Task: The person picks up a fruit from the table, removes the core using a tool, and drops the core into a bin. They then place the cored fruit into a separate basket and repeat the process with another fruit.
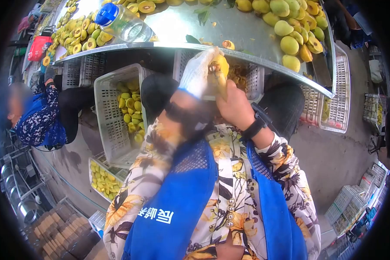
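My left hand [200,71] wears a white glove and is closed around a yellow peach [221,66]. It is just below the front edge of the metal table [173,44]. A reddish-brown middle shows on the near side of the peach. My right hand [237,106] is bare, with a dark band at the wrist, and its fingers are wrapped round a slim tan tool [222,86]. That tool reaches up to the peach; its working end is hidden. On the table edge above my hands lies a peach piece [228,44].
Heaps of peaches [286,30] and cut halves [80,37] lie on the table, with a blue-capped bottle [130,29]. Below stand a crate [112,112] holding peaches and another crate [256,82]. A co-worker [39,112] sits at the left. More crates [338,95] stand right.
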### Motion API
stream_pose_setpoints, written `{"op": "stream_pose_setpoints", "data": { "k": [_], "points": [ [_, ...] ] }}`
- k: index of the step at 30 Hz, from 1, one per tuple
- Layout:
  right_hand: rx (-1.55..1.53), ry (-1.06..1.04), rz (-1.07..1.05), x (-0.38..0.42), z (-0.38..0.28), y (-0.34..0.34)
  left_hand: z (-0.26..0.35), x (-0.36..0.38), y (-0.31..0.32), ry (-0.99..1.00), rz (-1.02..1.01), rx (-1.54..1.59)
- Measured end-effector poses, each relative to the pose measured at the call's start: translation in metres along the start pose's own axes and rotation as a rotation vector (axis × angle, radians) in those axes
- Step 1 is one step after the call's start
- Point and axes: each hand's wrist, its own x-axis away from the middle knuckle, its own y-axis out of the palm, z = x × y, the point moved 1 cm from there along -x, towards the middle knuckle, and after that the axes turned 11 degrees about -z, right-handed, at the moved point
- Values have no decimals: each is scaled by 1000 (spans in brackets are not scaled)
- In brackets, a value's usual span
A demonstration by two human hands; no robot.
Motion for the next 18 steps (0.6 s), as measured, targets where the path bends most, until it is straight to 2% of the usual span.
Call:
{"op": "stream_pose_setpoints", "data": {
  "k": [1, 4, 7, 10, 13, 16, 18],
  "points": [
    [-25, -16, 3, 0, 0, -2, -2, -2, -2, -41, -13, 15],
    [8, -4, -34, -3, 4, -4, -6, 1, 1, 61, 31, 13],
    [-3, -17, -48, -2, 5, -5, -11, 1, -2, 115, -18, -271],
    [-26, 0, -61, -3, 10, -3, -9, 0, 1, 71, 34, -161],
    [35, -111, 8, -6, 22, 3, -16, -5, -2, 54, 42, -67],
    [-234, -23, -177, -10, 27, 3, -12, 0, 5, 83, 96, -212],
    [-436, 42, -262, -10, 25, 3, -15, -4, 2, 80, 90, -177]
  ]
}}
